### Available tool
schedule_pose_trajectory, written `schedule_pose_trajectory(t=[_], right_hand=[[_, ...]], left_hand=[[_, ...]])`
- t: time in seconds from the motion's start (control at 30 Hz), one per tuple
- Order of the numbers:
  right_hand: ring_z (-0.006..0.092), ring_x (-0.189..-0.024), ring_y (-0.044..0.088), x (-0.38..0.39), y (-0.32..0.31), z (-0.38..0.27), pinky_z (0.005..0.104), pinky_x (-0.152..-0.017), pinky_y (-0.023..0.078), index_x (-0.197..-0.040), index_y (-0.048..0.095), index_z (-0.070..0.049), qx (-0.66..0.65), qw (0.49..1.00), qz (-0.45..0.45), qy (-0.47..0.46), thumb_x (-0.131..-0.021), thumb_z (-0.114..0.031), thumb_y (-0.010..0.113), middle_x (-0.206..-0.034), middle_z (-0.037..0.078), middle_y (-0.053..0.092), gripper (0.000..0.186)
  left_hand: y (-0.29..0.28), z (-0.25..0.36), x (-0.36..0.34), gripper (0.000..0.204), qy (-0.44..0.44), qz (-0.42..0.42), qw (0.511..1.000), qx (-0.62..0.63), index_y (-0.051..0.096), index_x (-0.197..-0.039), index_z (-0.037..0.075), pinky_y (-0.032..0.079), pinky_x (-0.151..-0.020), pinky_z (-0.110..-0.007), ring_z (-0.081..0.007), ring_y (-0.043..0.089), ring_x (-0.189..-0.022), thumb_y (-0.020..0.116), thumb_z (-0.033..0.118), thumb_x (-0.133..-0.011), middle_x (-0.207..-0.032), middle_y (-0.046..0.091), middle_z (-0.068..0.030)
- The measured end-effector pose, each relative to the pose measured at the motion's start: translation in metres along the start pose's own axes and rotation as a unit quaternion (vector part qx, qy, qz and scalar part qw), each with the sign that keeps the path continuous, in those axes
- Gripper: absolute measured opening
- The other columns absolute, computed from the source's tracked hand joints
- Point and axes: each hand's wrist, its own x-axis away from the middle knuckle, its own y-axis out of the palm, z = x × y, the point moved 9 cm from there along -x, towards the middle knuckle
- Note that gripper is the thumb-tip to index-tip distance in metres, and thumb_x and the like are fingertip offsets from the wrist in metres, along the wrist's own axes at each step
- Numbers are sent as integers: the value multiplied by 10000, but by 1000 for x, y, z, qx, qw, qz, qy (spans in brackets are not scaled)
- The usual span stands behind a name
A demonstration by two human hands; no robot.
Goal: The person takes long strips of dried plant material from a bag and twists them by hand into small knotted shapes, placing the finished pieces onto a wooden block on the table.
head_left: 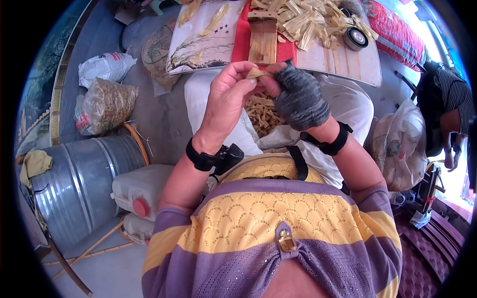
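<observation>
Nearest, a yellow-and-purple top (278,213) fills the middle, with a metal drum (84,186) and a pale jug (136,186) bounding the left forearm's side and a pale plastic bag (397,144) lying near the right forearm. Grey floor (161,119) shows between the white-trousered left leg and a filled bag (107,104). Between the legs, a heap of small tan pieces (266,116) lies below the hands. Above it, the bare left hand (223,104) and the right hand (302,97), in a grey glove that leaves the fingertips bare, come together; the fingers of both pinch a small tan strip (256,73), right by the near edge of the surface (196,42). That edge shows to left and right of the hands, its corners rounded. Farther, a wooden block (263,39) stands on a red cloth (242,44); a pile of tan strips (308,22) takes up the far right part beside a black roll (356,38), and on the left pale patterned board shows between a few loose strips. The right fingers hide one end of the held strip, the hands cover part of the heap, the view's upper rim cuts off the surface's far side, and a striped dark shape (452,87) far right is hard to make out.
</observation>
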Motion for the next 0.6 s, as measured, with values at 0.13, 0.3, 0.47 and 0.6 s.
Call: schedule_pose_trajectory(t=[0.13,0.3,0.47,0.6], right_hand=[[123,-623,590,-3,11,20,270,-580,453,-872,650,-24,-158,956,-91,229,-798,-348,620,-658,77,613,333],[141,-643,597,11,31,27,265,-613,456,-895,651,-27,-254,915,-181,254,-803,-351,606,-682,83,620,339],[152,-668,588,6,18,29,271,-633,458,-961,623,-19,-229,945,-70,223,-841,-302,572,-743,94,608,312],[144,-642,564,11,20,41,277,-604,451,-964,594,-29,-254,937,-46,235,-859,-285,553,-739,72,602,280]], left_hand=[[-12,4,-1,198,50,18,993,-104,482,-1069,13,448,-757,-239,-112,546,-829,487,37,-873,-905,557,-38],[-21,14,3,127,112,34,972,-203,552,-961,-8,470,-726,-213,-77,572,-799,483,-31,-857,-868,593,-26],[-13,15,9,128,102,102,970,-196,589,-946,-21,491,-654,-218,-94,598,-721,512,60,-884,-799,622,-43],[-8,19,7,125,132,95,952,-259,594,-955,-19,484,-663,-226,-103,588,-712,551,56,-863,-799,617,-60]])
